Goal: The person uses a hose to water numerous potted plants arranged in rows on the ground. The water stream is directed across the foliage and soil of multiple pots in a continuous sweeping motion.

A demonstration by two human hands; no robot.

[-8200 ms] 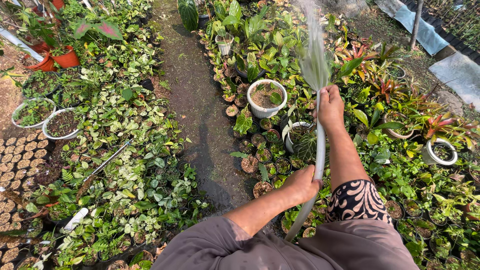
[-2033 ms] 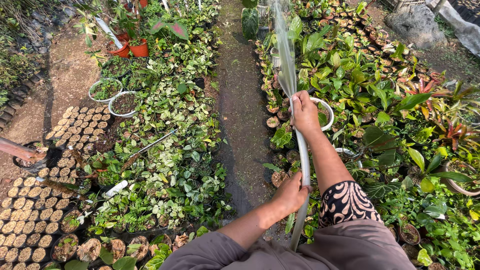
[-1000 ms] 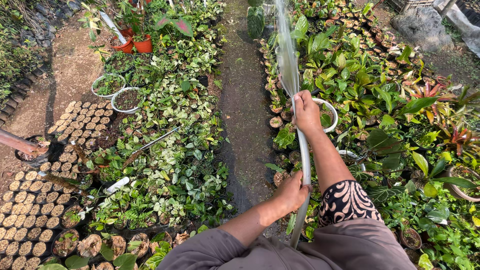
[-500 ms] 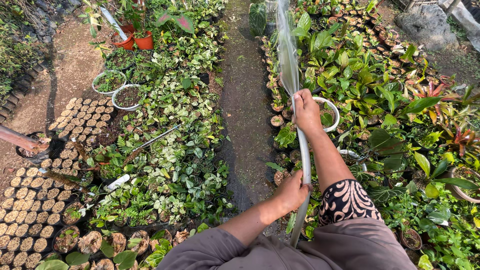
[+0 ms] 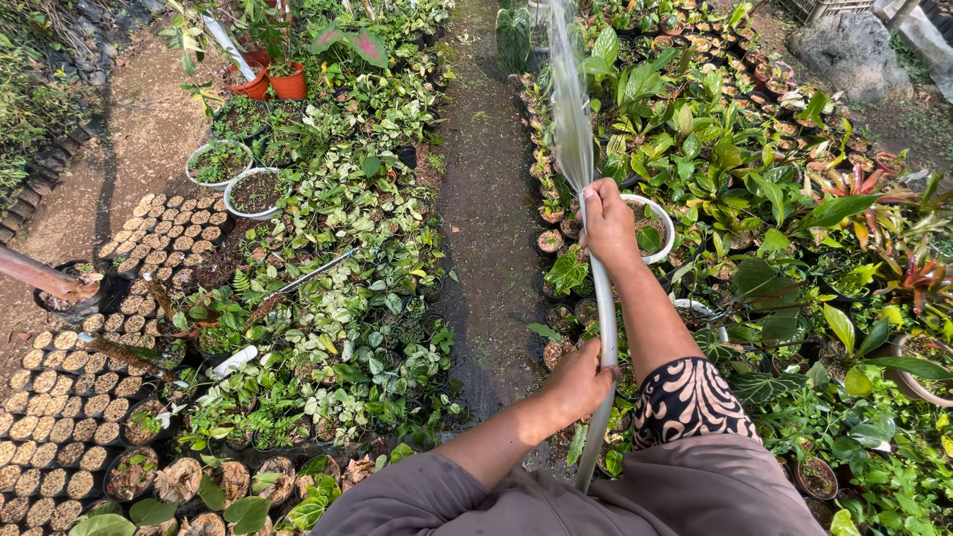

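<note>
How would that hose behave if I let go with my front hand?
The hose looks bendy, so its end would probably droop or whip. The water jet suggests pressure pushing it about. It looks wet, perhaps slippery in the left hand.

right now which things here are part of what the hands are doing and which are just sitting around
In use:
- left hand gripping the hose low down
- right hand gripping the hose near its end
- water spray over the potted plants

Just sitting there:
- orange pots
- white pots
- small seedling pots
- dirt path
</note>
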